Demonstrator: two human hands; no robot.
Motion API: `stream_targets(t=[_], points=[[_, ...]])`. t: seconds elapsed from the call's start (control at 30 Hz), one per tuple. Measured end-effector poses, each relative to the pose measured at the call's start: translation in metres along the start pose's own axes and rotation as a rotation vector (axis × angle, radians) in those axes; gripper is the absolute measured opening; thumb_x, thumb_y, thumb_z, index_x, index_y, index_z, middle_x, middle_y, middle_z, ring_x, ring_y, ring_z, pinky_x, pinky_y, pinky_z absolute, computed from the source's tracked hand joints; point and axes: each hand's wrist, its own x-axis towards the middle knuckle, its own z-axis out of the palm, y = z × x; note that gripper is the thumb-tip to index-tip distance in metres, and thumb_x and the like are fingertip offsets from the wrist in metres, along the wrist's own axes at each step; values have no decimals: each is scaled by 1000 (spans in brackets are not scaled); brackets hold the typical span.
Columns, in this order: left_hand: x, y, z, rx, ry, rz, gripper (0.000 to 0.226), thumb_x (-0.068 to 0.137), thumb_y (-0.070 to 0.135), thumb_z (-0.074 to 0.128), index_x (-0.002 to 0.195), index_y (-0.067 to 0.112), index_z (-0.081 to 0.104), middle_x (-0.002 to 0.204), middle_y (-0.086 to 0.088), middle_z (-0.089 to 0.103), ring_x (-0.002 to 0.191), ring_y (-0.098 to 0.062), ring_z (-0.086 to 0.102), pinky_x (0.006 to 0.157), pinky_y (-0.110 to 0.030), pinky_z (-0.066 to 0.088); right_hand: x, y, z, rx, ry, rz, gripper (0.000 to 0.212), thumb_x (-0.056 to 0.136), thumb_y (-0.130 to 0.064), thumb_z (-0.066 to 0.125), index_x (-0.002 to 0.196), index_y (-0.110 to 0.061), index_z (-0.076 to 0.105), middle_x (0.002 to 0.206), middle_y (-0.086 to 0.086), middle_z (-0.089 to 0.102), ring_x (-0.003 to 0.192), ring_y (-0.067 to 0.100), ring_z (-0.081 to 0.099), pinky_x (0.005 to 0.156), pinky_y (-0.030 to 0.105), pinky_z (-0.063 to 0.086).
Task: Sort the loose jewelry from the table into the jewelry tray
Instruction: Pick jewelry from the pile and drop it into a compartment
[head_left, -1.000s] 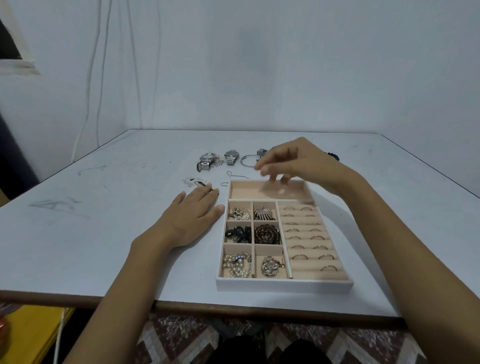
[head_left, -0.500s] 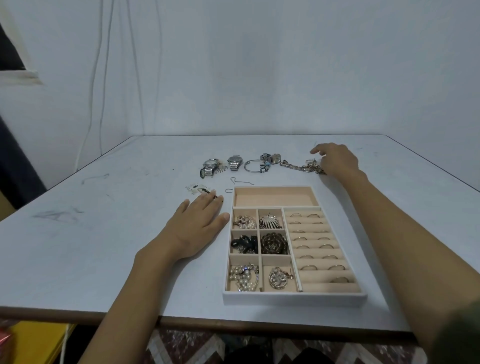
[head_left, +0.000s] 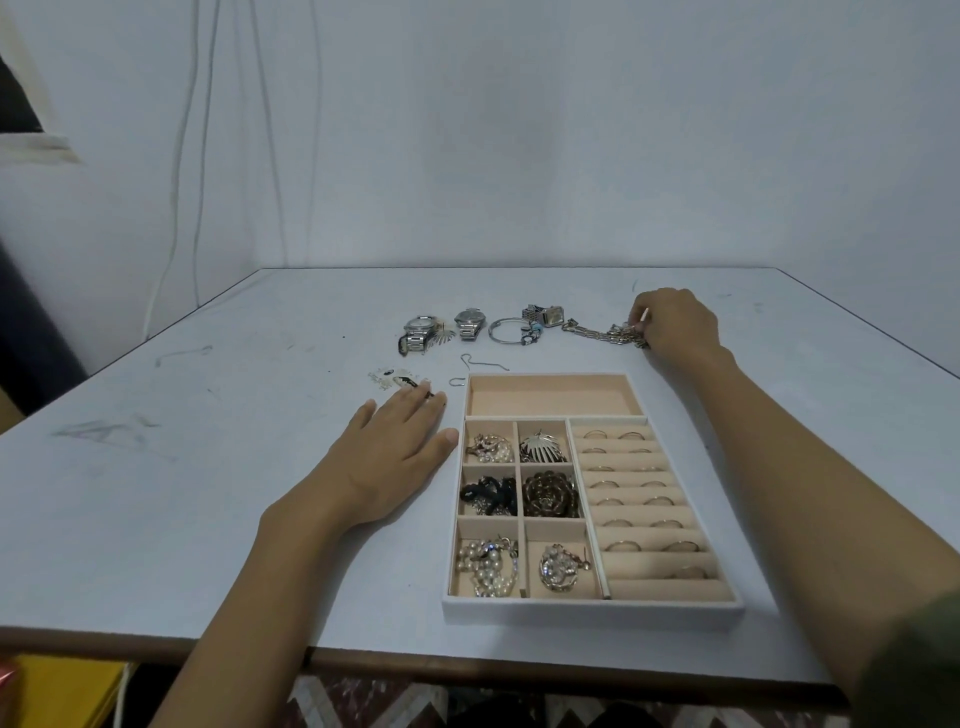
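The jewelry tray (head_left: 592, 608) lies near the table's front edge; its small compartments hold brooches and pearls, its right rows hold rings, and its long top compartment (head_left: 553, 395) is bare. My right hand (head_left: 672, 325) is behind the tray, fingers curled and pinching the end of a metal chain bracelet (head_left: 597, 332) that lies on the table. My left hand (head_left: 387, 460) rests flat on the table, touching the tray's left side. Loose behind the tray lie two silver watches (head_left: 420, 332) (head_left: 469, 323), a bangle (head_left: 506, 330) and a square-faced watch (head_left: 545, 315).
A white ornament (head_left: 388, 378) and thin wire hooks (head_left: 480, 362) lie just beyond my left fingertips. The table (head_left: 208, 467) ends in a brown front edge; a yellow object (head_left: 57, 691) sits below at the left. Cables hang down the wall.
My right hand moved from over the tray's top compartment to the far right behind the tray and closed its fingers on the chain bracelet. My left hand stayed flat.
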Motion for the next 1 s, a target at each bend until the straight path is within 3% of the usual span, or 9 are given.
stream_targets(t=[0.17, 0.27, 0.33, 0.4, 0.5, 0.57, 0.63, 0.7, 1.0], points=[[-1, 1, 0, -11, 13, 0, 55, 102, 42, 19, 153, 24, 9, 161, 6, -1, 147, -7, -4, 119, -34, -4, 0, -4, -4, 223, 43, 57, 21, 90, -2, 48, 102, -5, 65, 113, 12, 64, 110, 31, 54, 78, 31, 38], [0, 2, 0, -7, 18, -2, 55, 102, 42, 19, 153, 24, 9, 161, 6, -1, 147, -7, -4, 119, -34, -4, 3, -7, -11, 425, 90, 118, 17, 85, -5, 51, 92, 3, 65, 102, 14, 68, 102, 31, 60, 80, 32, 45], [0, 2, 0, -7, 17, -4, 56, 101, 43, 18, 153, 24, 8, 161, 6, -1, 147, -7, -4, 119, -34, -4, 3, -8, -14, 529, 96, 146, 16, 81, -6, 55, 85, 7, 63, 87, 14, 67, 89, 32, 64, 78, 38, 54], [-1, 2, -1, -16, 11, -4, 56, 102, 43, 19, 153, 24, 9, 161, 6, 0, 147, -7, -3, 120, -34, -3, 2, -9, -15, 618, 71, 163, 15, 81, -7, 57, 85, 6, 62, 82, 13, 64, 67, 25, 65, 61, 33, 55], [2, 2, -7, -52, 78, -21, 57, 97, 51, 23, 148, 26, 30, 158, 6, 21, 145, -12, 19, 117, -34, 17, -1, -6, -12, 710, 91, 199, 16, 81, -7, 58, 88, 7, 63, 81, 13, 65, 47, 13, 61, 52, 27, 52], [9, 7, -17, -145, 197, -87, 49, 90, 48, 31, 131, 31, 52, 141, 8, 48, 129, -15, 44, 99, -32, 35, -2, -1, -8, 737, 129, 225, 16, 81, -7, 56, 89, 6, 63, 81, 14, 66, 48, 15, 61, 53, 29, 53], [21, 15, -29, -232, 285, -138, 34, 92, 40, 42, 120, 32, 60, 121, 9, 61, 107, -13, 55, 83, -28, 36, -5, 2, -3, 748, 144, 237, 15, 82, -7, 55, 88, 5, 62, 78, 18, 66, 49, 18, 60, 56, 31, 53], [42, 29, -40, -242, 327, -139, 26, 93, 29, 48, 115, 31, 63, 112, 10, 64, 95, -14, 58, 78, -27, 36, -8, 4, 0, 776, 140, 232, 10, 83, -4, 54, 85, 3, 61, 76, 20, 65, 49, 21, 60, 55, 31, 53], [157, 124, -39, -40, 182, 62, 33, 90, 18, 48, 118, 29, 60, 129, 1, 56, 118, -26, 52, 86, -32, 37, -10, 17, 11, 908, 288, 356, 9, 84, -9, 52, 80, -6, 59, 80, 18, 66, 53, 24, 65, 54, 39, 58]])
